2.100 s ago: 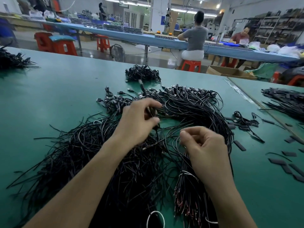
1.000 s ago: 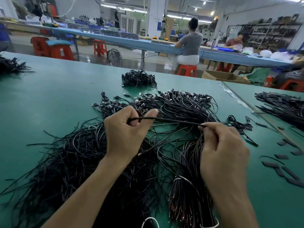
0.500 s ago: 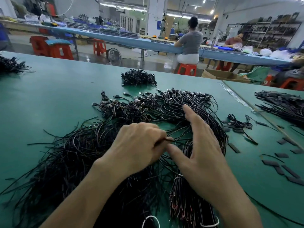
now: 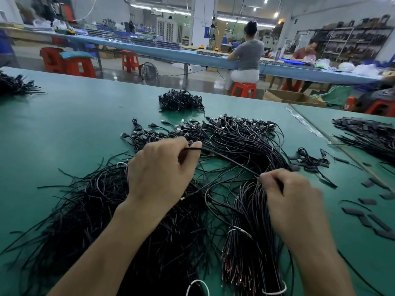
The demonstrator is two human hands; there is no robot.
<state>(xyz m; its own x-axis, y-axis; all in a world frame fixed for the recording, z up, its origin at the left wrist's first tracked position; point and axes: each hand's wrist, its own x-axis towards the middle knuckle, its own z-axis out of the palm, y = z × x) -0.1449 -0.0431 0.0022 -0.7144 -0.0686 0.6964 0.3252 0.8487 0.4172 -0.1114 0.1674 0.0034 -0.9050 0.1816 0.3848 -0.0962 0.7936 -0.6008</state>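
head view. one person works with two hands over a green table (image 4: 64, 129). the left hand (image 4: 158, 176) has its fingers curled, thumb and forefinger pinching one end of a single black cable (image 4: 226, 160). the right hand (image 4: 292, 199), slightly blurred, pinches the other end with its fingers curled in. the cable runs taut between them, slanting down from left to right just above the main mass of cables. judgement on progress: one cable is drawn out for straightening or checking and is not yet laid down on either side. a loose pile (image 4: 85, 210) lies under the left forearm and a banded bundle (image 4: 250, 242) under the right wrist. which of these is finished stock cannot be told. much appears left to do, since the mass in front is large. counts: cable in hand, one; white bands seen on the bundle, two; separate heaps apart from the main mass, three: a small heap (image 4: 180, 101) beyond, a far-left heap (image 4: 12, 84) and a right heap (image 4: 367, 135). short black sleeves (image 4: 367, 218) lie scattered at right, about a dozen, exact count not possible. two people sit at the bench behind.
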